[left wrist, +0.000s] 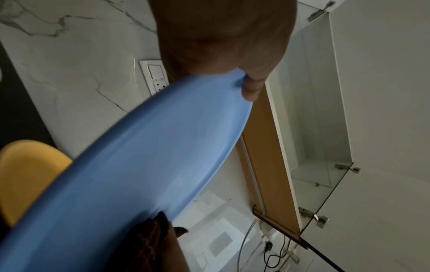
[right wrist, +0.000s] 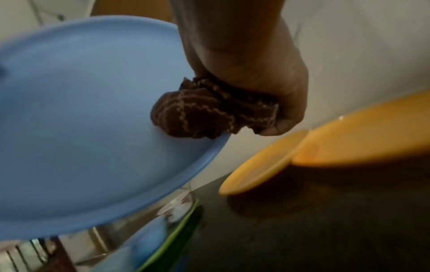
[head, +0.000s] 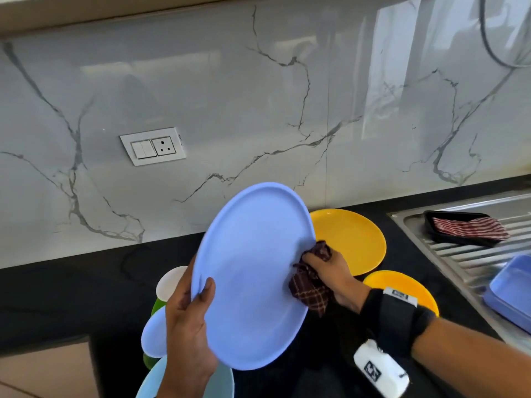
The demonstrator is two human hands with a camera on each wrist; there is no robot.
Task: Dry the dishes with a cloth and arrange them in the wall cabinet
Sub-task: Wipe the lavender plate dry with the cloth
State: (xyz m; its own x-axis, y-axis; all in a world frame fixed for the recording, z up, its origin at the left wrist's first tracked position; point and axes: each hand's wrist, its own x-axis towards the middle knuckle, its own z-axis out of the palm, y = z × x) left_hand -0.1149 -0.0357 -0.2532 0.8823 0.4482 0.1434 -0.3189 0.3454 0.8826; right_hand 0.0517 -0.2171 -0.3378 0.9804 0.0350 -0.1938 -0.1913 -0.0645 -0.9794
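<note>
Black desk (head: 71, 297), marble backsplash; left hand (head: 186, 326) grips tilted round blue plastic plate (head: 253, 277) lower-centre, exposing face; right hand (head: 330, 271) clutches bunched brown checked cloth (head: 310, 285), wiping rim.

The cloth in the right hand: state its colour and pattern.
Dark brown cloth with a light checked line pattern, clearest in the right wrist view.

Kitchen corner, bright with daylight.
Glossy veined marble backsplash (head: 258, 110) carries a white switch plate (head: 153, 146) at nine o'clock; black countertop (head: 57, 297) below.
</note>
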